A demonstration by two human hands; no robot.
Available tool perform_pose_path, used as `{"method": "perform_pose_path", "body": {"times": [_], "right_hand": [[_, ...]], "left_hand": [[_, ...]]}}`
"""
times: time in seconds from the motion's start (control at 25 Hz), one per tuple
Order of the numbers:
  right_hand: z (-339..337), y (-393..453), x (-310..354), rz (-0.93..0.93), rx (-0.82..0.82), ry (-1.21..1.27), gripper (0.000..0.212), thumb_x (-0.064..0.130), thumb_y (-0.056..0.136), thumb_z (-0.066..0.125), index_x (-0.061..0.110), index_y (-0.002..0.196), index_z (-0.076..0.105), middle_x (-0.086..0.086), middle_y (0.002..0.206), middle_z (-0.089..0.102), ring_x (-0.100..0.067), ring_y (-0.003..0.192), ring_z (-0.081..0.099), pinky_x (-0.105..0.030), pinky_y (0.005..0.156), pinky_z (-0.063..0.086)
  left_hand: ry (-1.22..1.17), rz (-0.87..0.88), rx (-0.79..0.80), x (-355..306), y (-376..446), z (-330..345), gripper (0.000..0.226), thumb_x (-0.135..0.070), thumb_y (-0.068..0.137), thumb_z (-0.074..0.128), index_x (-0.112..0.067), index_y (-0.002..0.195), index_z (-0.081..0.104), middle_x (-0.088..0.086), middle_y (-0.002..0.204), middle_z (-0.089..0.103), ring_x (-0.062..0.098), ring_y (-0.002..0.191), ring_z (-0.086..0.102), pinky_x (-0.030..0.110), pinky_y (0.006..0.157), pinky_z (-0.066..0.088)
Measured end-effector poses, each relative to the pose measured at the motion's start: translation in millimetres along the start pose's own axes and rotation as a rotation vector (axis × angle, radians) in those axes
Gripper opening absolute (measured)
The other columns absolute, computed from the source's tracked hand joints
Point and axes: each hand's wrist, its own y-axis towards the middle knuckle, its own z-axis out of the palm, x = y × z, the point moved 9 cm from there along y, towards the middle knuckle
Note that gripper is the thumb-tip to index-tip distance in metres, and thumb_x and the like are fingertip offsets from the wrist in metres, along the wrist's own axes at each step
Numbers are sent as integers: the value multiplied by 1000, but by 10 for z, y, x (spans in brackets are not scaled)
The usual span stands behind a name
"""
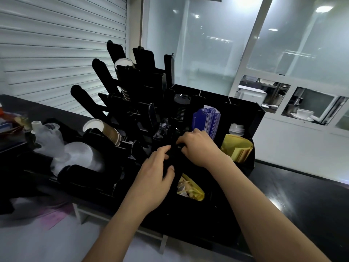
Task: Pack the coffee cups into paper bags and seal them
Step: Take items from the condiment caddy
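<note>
We reach with both hands into the middle of a black organizer [243, 103] that stands on a dark counter [302, 195]. Our left hand [153, 176] curls its fingers and thumb round a black item [174, 157] in a central compartment, and our right hand [198, 146], just behind it, has its fingers bent down onto the same dark spot; the item is too dark against the organizer for us to tell what it is, or whether the right hand truly grips it. The coffee cups sit in the slanted black rack on the left of the organizer: one brown paper cup stack [107, 132] lies low in the rack, near our left hand, and another cup stack [124, 72] rests higher up. Folded yellow paper bags [237, 148] stand in the compartment just right of our right hand, and a second yellow bundle [191, 188] lies in the front compartment between our forearms. Blue card sleeves [206, 118] stand upright behind the right hand, beside a stack of black lids [181, 106]. White plastic bags [56, 140] lie on the counter at far left.
</note>
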Motion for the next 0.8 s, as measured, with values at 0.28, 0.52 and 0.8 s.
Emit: {"method": "perform_pose_path", "body": {"times": [0.28,0.52,0.8], "right_hand": [[-291,-42,-16,-16,-163,-22,28,26,102,53,33,124,69,7,120,71,-21,111,52,-34,92,33],[-303,-53,37,-66,-122,-1,30,27,97,59,32,125,67,6,119,67,-21,112,53,-35,94,37],[-486,-45,-8,-36,-201,-20,26,24,101,55,32,120,70,8,116,70,-20,110,55,-33,93,33]], "left_hand": [[-14,16,18,-33,-34,47,55,-36,100,51,-45,147,23,-23,134,43,0,123,42,31,102,45],[-17,9,17,-3,-51,27,55,-37,100,51,-44,147,25,-22,136,43,0,123,43,32,103,46],[-18,7,23,25,-59,17,54,-38,99,50,-44,147,25,-22,136,43,1,124,43,34,104,46]]}}
